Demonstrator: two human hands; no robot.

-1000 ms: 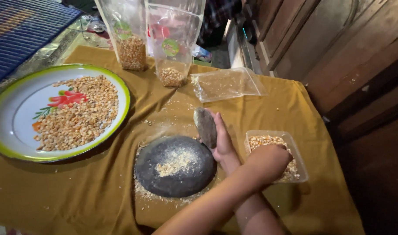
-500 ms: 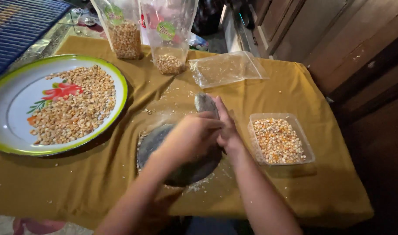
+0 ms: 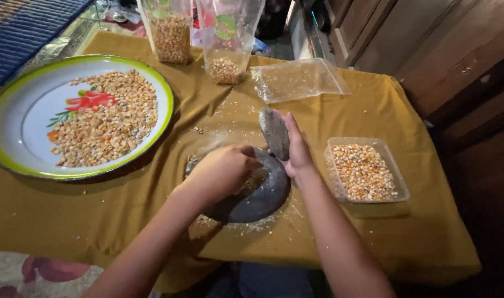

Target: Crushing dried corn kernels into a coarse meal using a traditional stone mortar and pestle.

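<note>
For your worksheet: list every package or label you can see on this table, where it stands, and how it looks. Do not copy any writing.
Left pouch: far edge, clear, upright, much corn.
Right pouch: beside it, clear, little corn.
Round label: green, on the right pouch.
Flat bag: lying right of the pouches, clear.
Plastic tub: right side, clear, rectangular, holding corn.

the left hand (image 3: 224, 172) covers the middle of the round dark grinding stone (image 3: 263, 196), so whatever lies under its fingers cannot be told. the right hand (image 3: 297, 148) hides the back of the grey oval hand stone (image 3: 274, 132). at the top edge two clear plastic grain bags (image 3: 225, 38) are cut off. the big white enamel plate with green rim (image 3: 9, 129) runs past the left edge.
</note>
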